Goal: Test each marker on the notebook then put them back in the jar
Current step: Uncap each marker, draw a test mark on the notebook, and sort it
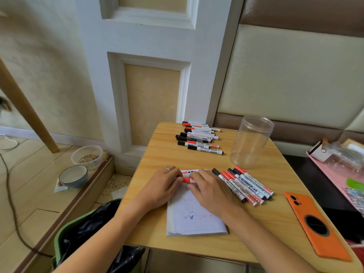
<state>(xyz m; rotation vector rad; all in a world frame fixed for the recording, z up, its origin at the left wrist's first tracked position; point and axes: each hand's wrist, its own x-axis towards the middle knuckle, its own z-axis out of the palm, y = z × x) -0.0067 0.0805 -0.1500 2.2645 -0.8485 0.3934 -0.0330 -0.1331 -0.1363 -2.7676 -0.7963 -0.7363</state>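
Beneath my wrists lay the white lined notebook, and just above it my left hand pinched the red cap of a white whiteboard marker while my right hand curled round its barrel, needing a straight pull apart.

A light wood-grain tabletop stands against a white panelled pillar with beige insets. Off its far-right corner a cream and brown padded wall panel rises. Off its left edge lies a pale plank floor, crossed by a dark cable, under a textured cream wall. A slanted wooden leg leans there. Daylight is soft and even.
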